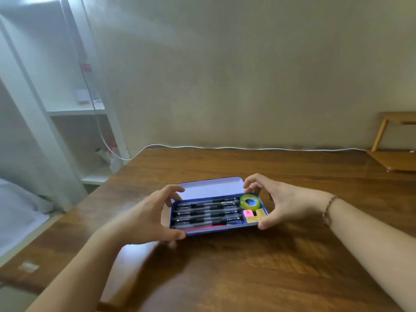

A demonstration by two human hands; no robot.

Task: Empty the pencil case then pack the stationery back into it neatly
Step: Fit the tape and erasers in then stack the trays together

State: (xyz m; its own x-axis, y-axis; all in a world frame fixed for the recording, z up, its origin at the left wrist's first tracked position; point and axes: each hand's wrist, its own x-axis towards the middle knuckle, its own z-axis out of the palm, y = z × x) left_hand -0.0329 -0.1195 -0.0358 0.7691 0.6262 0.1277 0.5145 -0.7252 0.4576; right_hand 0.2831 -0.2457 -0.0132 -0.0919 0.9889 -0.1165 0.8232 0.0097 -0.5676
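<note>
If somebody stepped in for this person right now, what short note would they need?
Left hand grips the left end of the open blue pencil case; right hand grips the right end.
The case sits on the wooden table, lid up.
Inside: black pens in rows, green tape roll, pink eraser.
Whether it is packed again or not yet emptied cannot be told.
</note>
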